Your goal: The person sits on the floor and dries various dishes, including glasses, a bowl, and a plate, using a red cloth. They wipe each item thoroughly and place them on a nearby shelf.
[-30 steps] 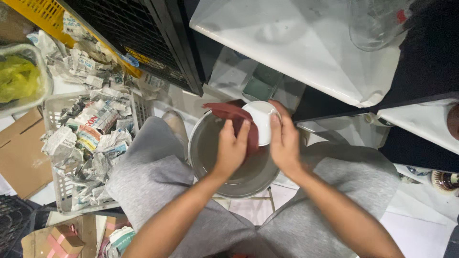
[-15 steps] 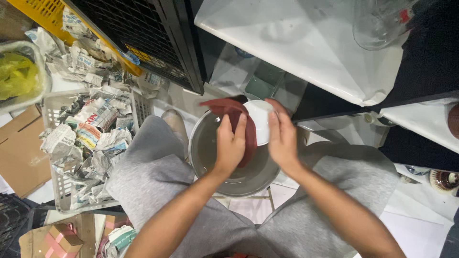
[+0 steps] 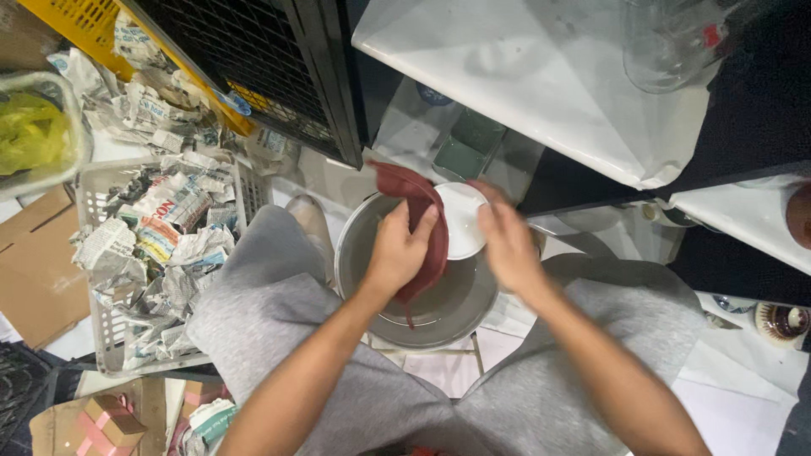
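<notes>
Left hand (image 3: 397, 253) shifted, clutching limp maroon cloth (image 3: 422, 228), right hand (image 3: 507, 245) gripping round white dish (image 3: 460, 219), over grey metal basin (image 3: 448, 312)

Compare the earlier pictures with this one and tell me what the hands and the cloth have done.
The left hand has slid the dark red cloth a little across the small white dish, fingers now spread flatter over it. The right hand keeps its hold on the dish's far edge, slightly shifted. Nothing was picked up or let go. The grey basin below and the basket of crumpled newspaper stayed put.
</notes>
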